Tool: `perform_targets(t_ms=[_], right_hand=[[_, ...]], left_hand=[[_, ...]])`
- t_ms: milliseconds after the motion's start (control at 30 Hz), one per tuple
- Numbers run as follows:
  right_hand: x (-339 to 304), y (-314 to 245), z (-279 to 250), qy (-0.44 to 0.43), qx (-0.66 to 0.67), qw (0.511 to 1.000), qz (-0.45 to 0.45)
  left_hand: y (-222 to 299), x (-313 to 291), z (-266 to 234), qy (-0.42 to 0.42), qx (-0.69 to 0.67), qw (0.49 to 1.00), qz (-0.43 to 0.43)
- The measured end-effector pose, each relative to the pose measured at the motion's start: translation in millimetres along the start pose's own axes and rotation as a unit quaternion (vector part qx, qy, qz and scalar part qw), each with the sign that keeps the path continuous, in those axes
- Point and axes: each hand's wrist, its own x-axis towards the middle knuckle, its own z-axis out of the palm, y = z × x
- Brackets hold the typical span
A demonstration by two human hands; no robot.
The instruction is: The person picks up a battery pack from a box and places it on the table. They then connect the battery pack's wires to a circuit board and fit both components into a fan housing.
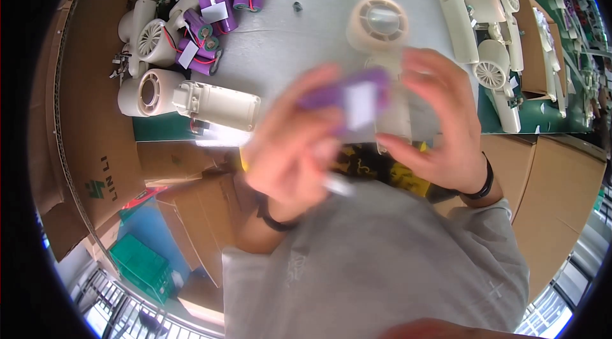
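My left hand, blurred by motion, is closed on a purple battery pack with a white pad on it. A small white piece sticks out below that hand; blur hides what it is. My right hand is curved with thumb and fingers apart, beside the handle of a cream handheld fan housing. The round fan head of that housing points away from me. Part of the handle is hidden behind the battery pack and my hand.
Several purple battery packs with red wires lie at the back left beside cream fan parts. Another fan housing rests at the left table edge. More fan housings are piled at the right, near a cardboard box. A tall carton stands left.
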Motion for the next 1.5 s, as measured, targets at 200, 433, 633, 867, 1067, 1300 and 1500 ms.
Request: perform_targets(t_ms=[200,433,633,867,1067,1300,1500], right_hand=[[-12,13,-8,0.005,0.057,0.998,-0.024],[-30,37,-32,-0.081,0.244,0.94,0.226],[-4,24,1,-0.032,0.06,0.997,0.041],[-6,29,12,-0.036,0.032,0.999,0.02],[-5,30,16,-0.017,0.027,0.999,0.017],[-3,32,11,-0.05,-0.002,0.999,-0.003],[0,28,7,-0.075,-0.019,0.997,-0.019]], left_hand=[[6,25,25,-0.147,0.079,0.983,0.075],[-11,16,9,-0.209,0.157,0.959,-0.107],[-12,12,3,-0.231,0.097,0.943,-0.218],[-8,16,2,-0.222,0.073,0.945,-0.229],[-13,18,3,-0.236,0.038,0.948,-0.211],[-22,18,7,-0.208,0.156,0.965,-0.036],[-13,14,10,-0.23,0.134,0.96,-0.086]])
